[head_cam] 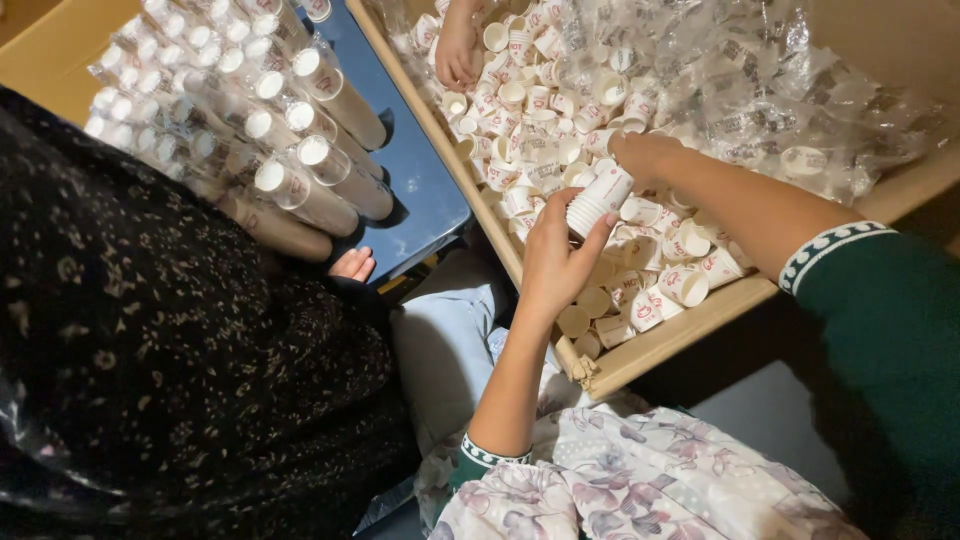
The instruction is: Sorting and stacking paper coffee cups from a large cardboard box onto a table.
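I am seeing two bare forearms ending in the left grip [553, 262] and the right grip [645, 155]. I am wearing dark green sleeves [880, 300], each ending in a cuff [822, 248] trimmed with a white looped pattern. Below the left cuff [487, 455], a pale floral cloth [640, 475] with mauve flowers and grey leaves is covering my lap.

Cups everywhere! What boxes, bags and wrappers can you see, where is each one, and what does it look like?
Cardboard box: middle right, brown, full of loose small white paper cups with red marks.
Clear plastic bag: top right, crinkly, lining the box.
Wrapped cup stacks: top left, long white tubes in clear plastic, piled on a dark blue surface.
Short cup stack: held by the left hand and right hand over the box.
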